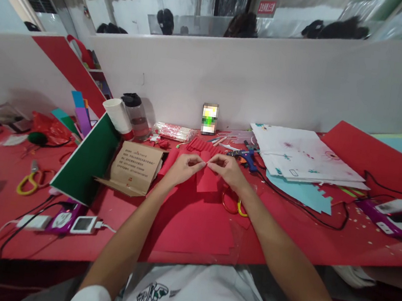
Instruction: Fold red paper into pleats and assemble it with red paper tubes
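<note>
Both hands meet over a piece of red paper [207, 181] at the middle of the table. My left hand [186, 166] pinches the top edge of this paper from the left. From the right, my right hand [229, 168] pinches it too, fingertips close to those of the left. The paper hangs down below the fingertips. Under the hands lies a larger red sheet [194, 226]. Just behind them are rolled or folded red paper pieces [205, 145]. Scissors with red and yellow handles [241, 208] lie beside my right wrist, partly hidden by the forearm.
An open cardboard box [134, 166] and a green board [84, 160] stand to the left. Behind are a water bottle [137, 115], a propped phone [209, 118] and a blue glue gun [247, 157]. White printed sheets [304, 154] lie right; a cable [303, 218] crosses the table.
</note>
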